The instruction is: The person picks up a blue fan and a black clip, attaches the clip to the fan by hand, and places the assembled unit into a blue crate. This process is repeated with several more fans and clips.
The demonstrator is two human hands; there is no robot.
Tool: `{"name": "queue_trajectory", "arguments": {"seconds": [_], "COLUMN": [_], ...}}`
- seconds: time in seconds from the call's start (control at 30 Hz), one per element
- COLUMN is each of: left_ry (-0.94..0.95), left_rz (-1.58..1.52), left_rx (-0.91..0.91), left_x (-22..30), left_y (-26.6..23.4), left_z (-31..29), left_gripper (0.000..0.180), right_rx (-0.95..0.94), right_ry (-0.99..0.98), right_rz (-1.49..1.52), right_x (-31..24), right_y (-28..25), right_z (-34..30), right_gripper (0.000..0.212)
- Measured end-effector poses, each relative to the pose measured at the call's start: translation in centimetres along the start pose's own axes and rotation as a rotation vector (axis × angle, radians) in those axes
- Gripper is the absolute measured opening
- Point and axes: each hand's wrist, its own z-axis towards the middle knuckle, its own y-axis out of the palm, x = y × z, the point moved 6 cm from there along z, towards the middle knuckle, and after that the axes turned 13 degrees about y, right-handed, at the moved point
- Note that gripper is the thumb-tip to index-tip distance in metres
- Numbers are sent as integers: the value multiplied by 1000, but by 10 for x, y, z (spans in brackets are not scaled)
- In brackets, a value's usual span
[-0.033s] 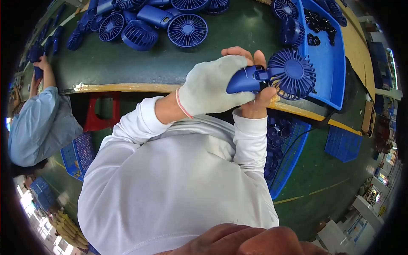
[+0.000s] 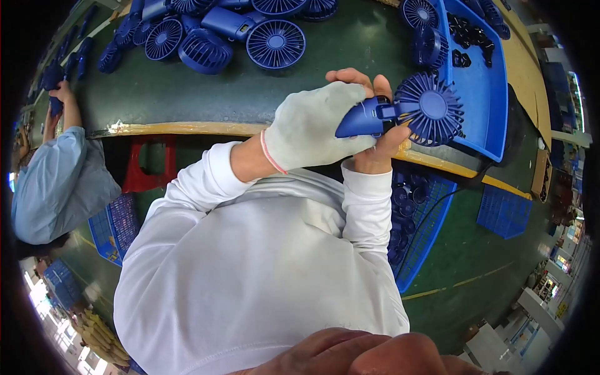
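A blue handheld fan is held between my hands above the bench's front edge, its round slatted head pointing right. My left hand, in a pale glove, is closed round the handle. My bare right hand grips the handle where it meets the head, thumb at the near side. Bare fingertips show beyond the handle's far side; the other fingers are hidden behind it. A dark part shows at the joint near my right thumb, too small to make out.
More blue fans lie piled at the bench's far side. A blue tray with small black parts stands to the right. Below the bench edge is a blue crate of round dark parts. A co-worker's sleeve is at the left.
My hands and the fan's handle have shifted very slightly to the right. The grip looks the same.
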Motion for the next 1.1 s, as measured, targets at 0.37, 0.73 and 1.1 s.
{"name": "queue_trajectory", "arguments": {"seconds": [0.37, 0.73, 1.1], "left_ry": [65, 292, 386], "left_rz": [1081, 498, 414], "left_rx": [-433, -302, -443], "left_x": [-65, -53, -44], "left_y": [-78, -30, -13], "left_z": [3, 9, 3], "left_gripper": [78, 61, 45], "right_rx": [555, 650, 517], "right_ry": [114, -504, 141], "right_rz": [-819, -2261, -2491], "right_x": [-88, -112, -224], "right_y": [-46, -19, -247], "right_z": [-8, 13, 92], "right_gripper": [50, 17, 18]}}
